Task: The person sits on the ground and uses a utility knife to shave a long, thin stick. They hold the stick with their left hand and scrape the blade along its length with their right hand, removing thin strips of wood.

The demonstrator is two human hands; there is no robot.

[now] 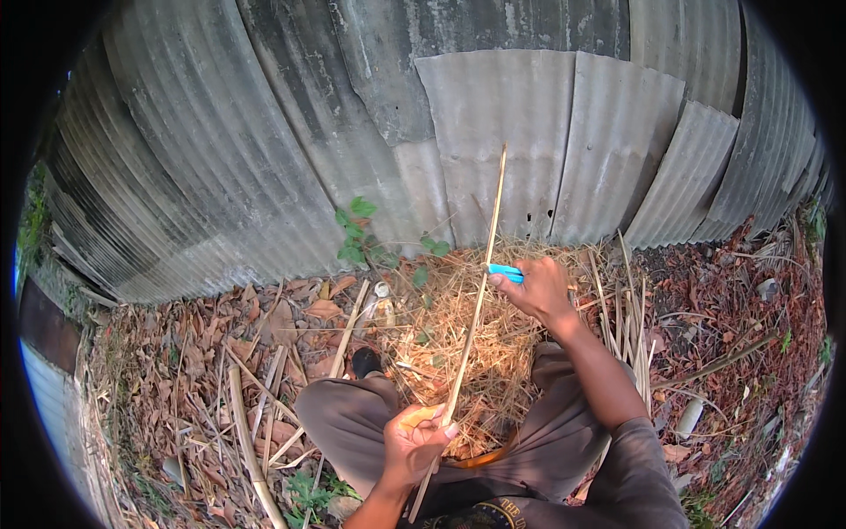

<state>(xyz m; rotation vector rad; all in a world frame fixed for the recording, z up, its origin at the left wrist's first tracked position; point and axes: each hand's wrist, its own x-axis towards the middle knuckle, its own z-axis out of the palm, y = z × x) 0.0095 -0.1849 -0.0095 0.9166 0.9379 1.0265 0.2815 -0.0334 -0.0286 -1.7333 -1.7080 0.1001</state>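
Left hand (412, 450), nearest the body, gripped one long, pale strip (474, 339) between thumb and fingers near its lower end. Right hand (542, 291), farther out, was closed around one blue tool (505, 273), whose end touched the strip partway up; whether a blade met it could not be told. That one strip ran slantwise between two bent legs (344, 423) in grey-brown trousers, lower end over the lap, tip pointing away from the body.

One dark shoe (366, 361) was visible, at the left. Between the knees lay one heap of straw-coloured shavings (467, 361), its pieces too many to count. Several cut lengths (251, 441), one notably thick, rested left of the legs among brown dry leaves (198, 353). Right of the heap lay one loose bundle of thin strips (634, 331); overlap prevented an exact count. Farther right, one pale cylinder (690, 419) was noted on the ground.

Beyond the shoe stood one small bottle-like item (383, 304) with a whitish top. Green leafy growth (354, 234) rose at the foot of one fence (502, 115) of overlapping grey corrugated sheets, where two small dark holes (530, 217) were recorded low down.
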